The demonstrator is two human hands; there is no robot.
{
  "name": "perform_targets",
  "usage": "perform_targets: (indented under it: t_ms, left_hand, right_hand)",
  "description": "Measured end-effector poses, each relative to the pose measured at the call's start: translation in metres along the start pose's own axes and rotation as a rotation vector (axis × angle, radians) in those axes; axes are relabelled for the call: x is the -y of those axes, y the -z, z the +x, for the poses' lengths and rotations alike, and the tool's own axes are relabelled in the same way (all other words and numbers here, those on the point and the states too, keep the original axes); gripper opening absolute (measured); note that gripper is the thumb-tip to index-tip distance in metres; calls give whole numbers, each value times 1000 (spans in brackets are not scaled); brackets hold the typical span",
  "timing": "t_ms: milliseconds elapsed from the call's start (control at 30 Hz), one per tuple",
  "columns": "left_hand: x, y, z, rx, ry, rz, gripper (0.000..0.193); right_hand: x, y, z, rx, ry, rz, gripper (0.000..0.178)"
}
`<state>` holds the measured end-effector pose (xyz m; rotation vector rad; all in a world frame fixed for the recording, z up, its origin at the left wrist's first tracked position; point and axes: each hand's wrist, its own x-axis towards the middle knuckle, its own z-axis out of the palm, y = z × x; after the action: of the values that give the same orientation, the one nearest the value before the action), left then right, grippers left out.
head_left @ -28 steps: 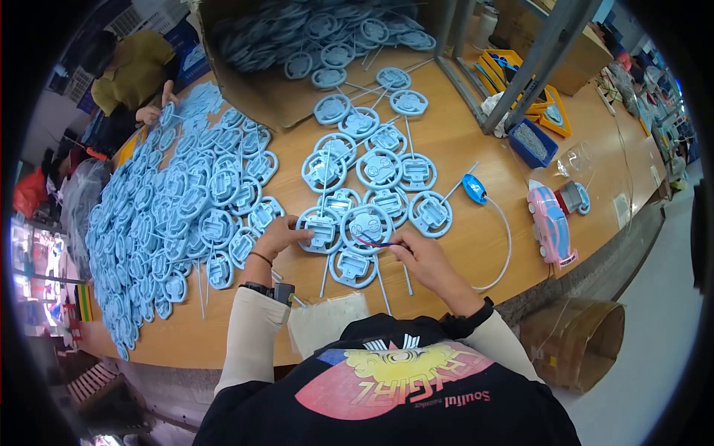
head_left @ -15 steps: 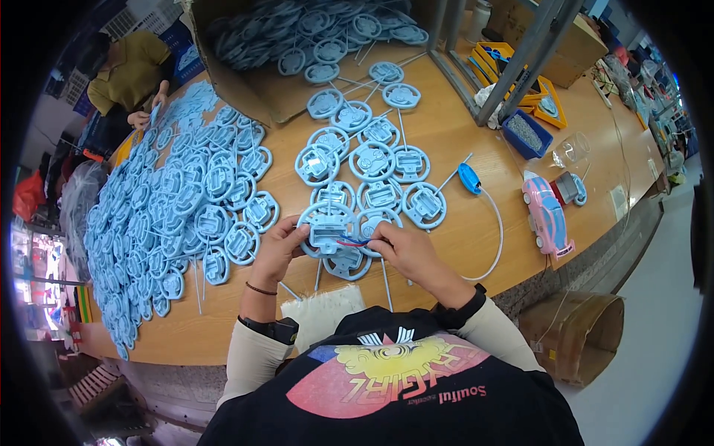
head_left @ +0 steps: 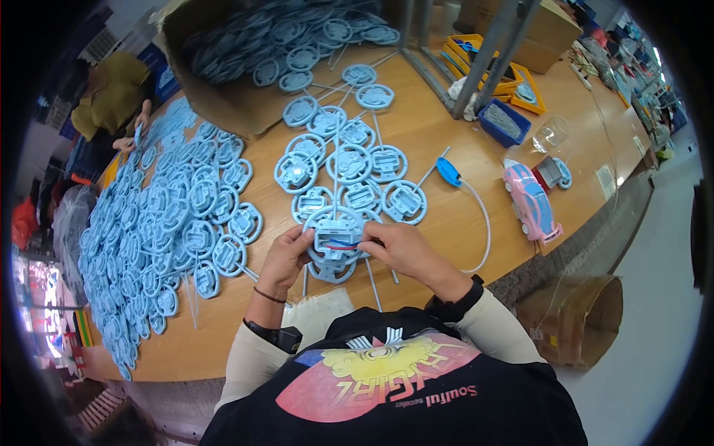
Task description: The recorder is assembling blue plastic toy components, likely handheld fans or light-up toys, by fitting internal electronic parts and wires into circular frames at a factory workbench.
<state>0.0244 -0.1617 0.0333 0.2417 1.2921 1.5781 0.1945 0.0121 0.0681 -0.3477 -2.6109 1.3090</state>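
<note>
A light-blue toy steering wheel (head_left: 335, 223) is held over the near part of the table, its open rectangular compartment facing up. My left hand (head_left: 285, 260) grips the left side of its rim, thumb on top. Red and blue wires (head_left: 343, 244) cross the compartment to the fingertips of my right hand (head_left: 401, 253), which is closed in a pinch on them at the wheel's right side. Beneath and beyond lie more blue wheels (head_left: 349, 163), several with thin pale rods. Their parts under my hands are partly hidden.
A large heap of blue wheels (head_left: 141, 245) covers the left side, where another person (head_left: 111, 97) handles one. A cardboard box (head_left: 223, 104) of wheels stands at the back. To the right are a blue handle-like part with a white cable (head_left: 449, 172), a pink toy car (head_left: 529, 201) and a blue bin (head_left: 503, 123).
The view has shifted slightly. The held wheel has tilted so its compartment faces up more, and the wires now stretch across it toward my right fingers. Both hands keep hold.
</note>
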Motion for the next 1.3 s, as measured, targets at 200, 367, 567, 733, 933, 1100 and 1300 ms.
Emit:
perform_targets:
  t_ms: [200, 367, 567, 733, 933, 1100, 1300]
  left_hand:
    - [3, -2, -1, 81, 4, -33, 29]
    - [7, -24, -1, 115, 39, -285, 43]
    - [14, -3, 7, 151, 41, -281, 43]
    - [-24, 81, 13, -61, -142, 265, 41]
    - [-105, 120, 21, -181, -603, -852, 49]
    - [-80, 125, 100, -300, -208, 47, 51]
    - [-66, 106, 180, -445, -240, 917, 46]
  right_hand:
    - [-3, 2, 1, 7, -2, 36, 15]
    - [-5, -2, -2, -25, -3, 87, 16]
    - [-6, -12, 4, -13, -11, 45, 17]
    - [-22, -27, 4, -24, -44, 79, 18]
    - [-40, -6, -5, -114, -170, 140, 19]
    - [-35, -5, -2, -48, -256, 184, 17]
    - [-25, -10, -1, -43, -213, 172, 15]
